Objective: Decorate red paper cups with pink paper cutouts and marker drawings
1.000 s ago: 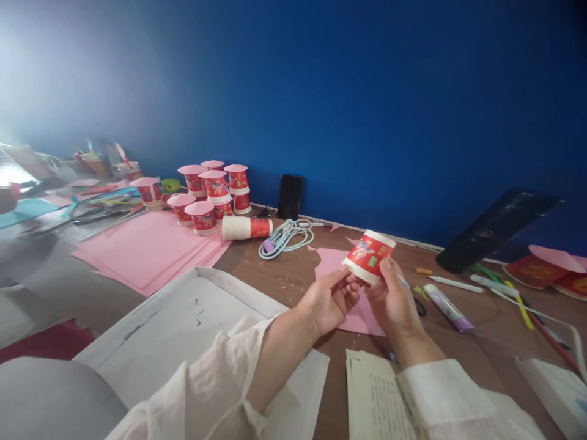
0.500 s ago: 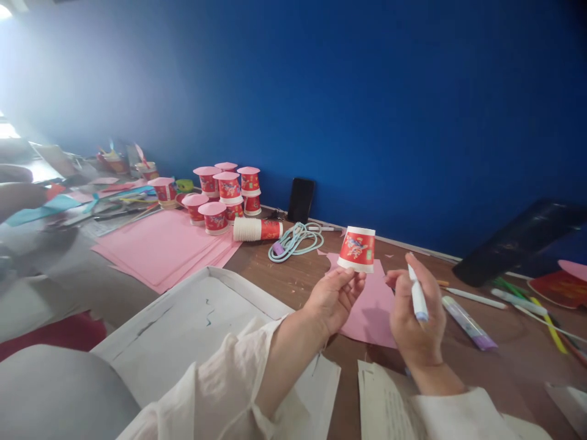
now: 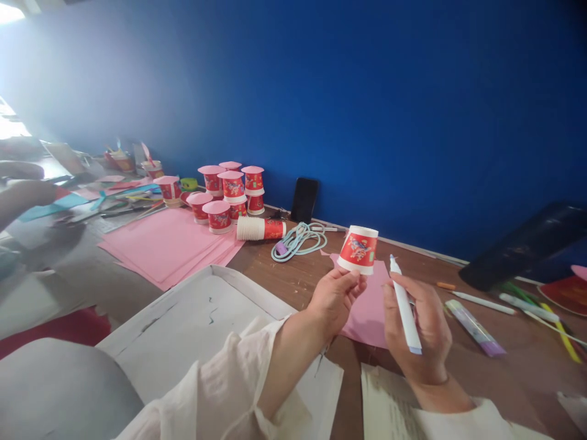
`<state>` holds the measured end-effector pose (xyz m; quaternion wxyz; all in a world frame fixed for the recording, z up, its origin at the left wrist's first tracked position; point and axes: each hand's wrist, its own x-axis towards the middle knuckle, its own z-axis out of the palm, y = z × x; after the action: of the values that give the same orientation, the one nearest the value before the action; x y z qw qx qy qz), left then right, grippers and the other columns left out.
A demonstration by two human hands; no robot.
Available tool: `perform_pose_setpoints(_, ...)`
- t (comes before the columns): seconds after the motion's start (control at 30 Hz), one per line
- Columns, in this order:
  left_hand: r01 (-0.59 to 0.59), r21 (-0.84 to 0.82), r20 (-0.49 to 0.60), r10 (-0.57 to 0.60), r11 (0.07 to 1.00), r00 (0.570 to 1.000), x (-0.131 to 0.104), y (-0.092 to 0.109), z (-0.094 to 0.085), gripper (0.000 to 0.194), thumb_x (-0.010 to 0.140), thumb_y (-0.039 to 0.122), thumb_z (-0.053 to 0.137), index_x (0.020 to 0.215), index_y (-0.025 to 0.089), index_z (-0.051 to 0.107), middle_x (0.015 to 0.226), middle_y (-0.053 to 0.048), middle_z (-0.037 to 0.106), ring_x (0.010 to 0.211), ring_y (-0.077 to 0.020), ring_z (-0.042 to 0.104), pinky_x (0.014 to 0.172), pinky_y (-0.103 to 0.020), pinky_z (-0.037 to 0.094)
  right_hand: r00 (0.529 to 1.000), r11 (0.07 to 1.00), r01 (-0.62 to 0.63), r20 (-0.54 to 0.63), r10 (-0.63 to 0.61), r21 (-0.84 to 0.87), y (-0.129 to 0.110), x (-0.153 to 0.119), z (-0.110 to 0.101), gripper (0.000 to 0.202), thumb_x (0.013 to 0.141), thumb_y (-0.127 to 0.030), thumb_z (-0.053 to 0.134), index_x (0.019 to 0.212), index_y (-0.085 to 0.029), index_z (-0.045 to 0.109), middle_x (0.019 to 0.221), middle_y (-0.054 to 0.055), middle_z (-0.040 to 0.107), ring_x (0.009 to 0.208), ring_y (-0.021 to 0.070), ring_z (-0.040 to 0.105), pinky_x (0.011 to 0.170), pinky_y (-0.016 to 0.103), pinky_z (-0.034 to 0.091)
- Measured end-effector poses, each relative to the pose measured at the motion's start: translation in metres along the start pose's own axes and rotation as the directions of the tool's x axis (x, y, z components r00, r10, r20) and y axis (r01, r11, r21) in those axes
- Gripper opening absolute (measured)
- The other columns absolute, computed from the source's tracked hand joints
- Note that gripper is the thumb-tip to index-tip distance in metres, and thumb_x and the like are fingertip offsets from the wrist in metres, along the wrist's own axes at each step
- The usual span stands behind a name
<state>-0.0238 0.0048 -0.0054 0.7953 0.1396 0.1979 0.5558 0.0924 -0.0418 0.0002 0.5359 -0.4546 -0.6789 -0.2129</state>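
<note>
A red and white paper cup [image 3: 358,249] is held upside down, its rim pinched between the thumb and fingers of my left hand [image 3: 337,296]. My right hand [image 3: 419,330], just to the right of it, grips a white marker [image 3: 404,305] with the pen's narrow tip pointing up and apart from the cup. Beneath the cup lies a cut sheet of pink paper [image 3: 367,318] on the brown table [image 3: 270,275]. A nested stack of paper cups [image 3: 261,228] lies on its side farther left.
Several upturned cups with pink paper discs [image 3: 231,176] stand by the blue wall, near a phone [image 3: 304,199] and a coiled cord [image 3: 300,241]. Pink sheets [image 3: 169,244] and a white tray [image 3: 211,272] lie left; pens, a glue tube [image 3: 474,327] and a black cylinder [image 3: 523,244] right. Another person's hand [image 3: 27,195] is at far left.
In my right hand the marker has turned so that its narrow tip now shows, pointing up beside the cup. My left hand keeps the cup in nearly the same place. The view has shifted slightly.
</note>
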Motion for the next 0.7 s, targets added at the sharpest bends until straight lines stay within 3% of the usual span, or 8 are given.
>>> perform_pose_setpoints(0.2, -0.059, 0.069, -0.046, 0.062, 0.996, 0.997, 0.0051, -0.0044, -0.0048, 0.019, 0.065, 0.016, 0.082, 0.075, 0.009, 0.067, 0.075, -0.006, 0.068, 0.072, -0.0111, 0.064, 0.079, -0.024, 0.050, 0.999, 0.999, -0.040, 0.008, 0.040, -0.015, 0.0021, -0.0023, 0.0019, 0.031, 0.085, -0.012, 0.065, 0.115, -0.018, 0.062, 0.100, 0.009, 0.069, 0.088, 0.0213, 0.065, 0.083, 0.035, 0.052)
perform_pose_setpoints(0.7, -0.025, 0.090, -0.070, 0.031, 0.996, 0.997, -0.0011, -0.0003, 0.0032, 0.015, 0.066, 0.011, 0.080, 0.076, 0.007, 0.069, 0.076, -0.006, 0.068, 0.074, -0.0118, 0.066, 0.081, -0.025, 0.050, 1.000, 1.000, -0.022, 0.012, 0.022, -0.020, 0.0029, -0.0015, 0.0029, 0.030, 0.086, -0.015, 0.064, 0.116, -0.020, 0.061, 0.100, 0.009, 0.070, 0.088, 0.0221, 0.067, 0.082, 0.037, 0.053)
